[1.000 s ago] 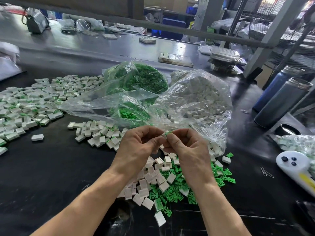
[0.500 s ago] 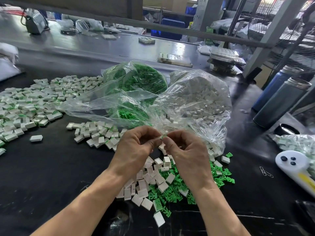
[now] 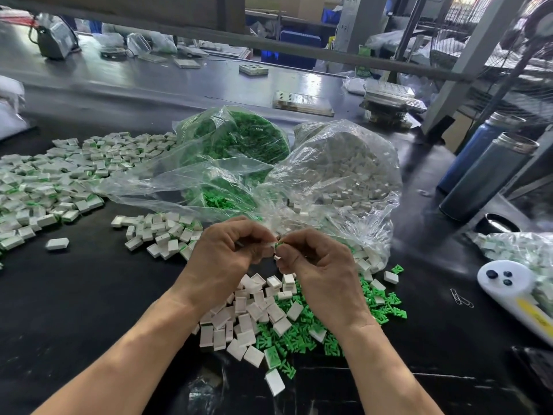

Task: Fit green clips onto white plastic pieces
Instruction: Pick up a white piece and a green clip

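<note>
Here two bare hands meet above the black table (image 3: pixel 74 310). The left hand (image 3: pixel 223 259) curls its fingers round a small white piece (image 3: pixel 271 246), and the right hand (image 3: pixel 318 272) pinches a green clip (image 3: pixel 279 244) against it at the fingertips. Beneath them lies one loose heap, too many to count, of boxy white plastic pieces (image 3: pixel 248 313) mixed with flat, pronged green clips (image 3: pixel 302 333). Farther off stand two crinkled clear bags: a bag of green clips (image 3: pixel 239 139) on the left, a bag of white pieces (image 3: pixel 344 172) on the right. At far left spreads a pile of fitted pieces (image 3: pixel 39 181). Two cylindrical metal bottles (image 3: pixel 490 172) stand at right.
</note>
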### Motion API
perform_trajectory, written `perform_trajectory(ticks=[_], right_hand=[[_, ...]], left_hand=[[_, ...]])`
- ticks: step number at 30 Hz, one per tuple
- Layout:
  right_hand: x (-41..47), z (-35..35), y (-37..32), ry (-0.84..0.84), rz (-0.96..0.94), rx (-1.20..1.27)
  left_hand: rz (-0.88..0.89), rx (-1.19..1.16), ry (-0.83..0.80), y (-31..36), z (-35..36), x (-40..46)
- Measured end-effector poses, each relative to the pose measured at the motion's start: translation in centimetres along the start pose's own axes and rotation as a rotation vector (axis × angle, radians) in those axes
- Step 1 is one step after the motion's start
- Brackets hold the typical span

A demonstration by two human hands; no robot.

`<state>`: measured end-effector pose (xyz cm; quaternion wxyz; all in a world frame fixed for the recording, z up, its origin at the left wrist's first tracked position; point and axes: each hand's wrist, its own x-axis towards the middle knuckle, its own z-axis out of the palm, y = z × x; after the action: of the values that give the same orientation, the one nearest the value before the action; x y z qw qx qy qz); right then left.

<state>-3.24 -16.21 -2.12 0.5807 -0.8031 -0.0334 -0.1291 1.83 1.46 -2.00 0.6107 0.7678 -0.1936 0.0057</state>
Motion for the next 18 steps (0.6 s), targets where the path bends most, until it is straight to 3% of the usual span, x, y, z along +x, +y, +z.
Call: perform_trajectory(ticks=[18], right_hand=[[-0.4, 1.8, -0.1, 0.18, 0.025, 0.266]], left_hand=[[-0.095, -0.279, 0.129, 0.4, 1.7, -0.3]])
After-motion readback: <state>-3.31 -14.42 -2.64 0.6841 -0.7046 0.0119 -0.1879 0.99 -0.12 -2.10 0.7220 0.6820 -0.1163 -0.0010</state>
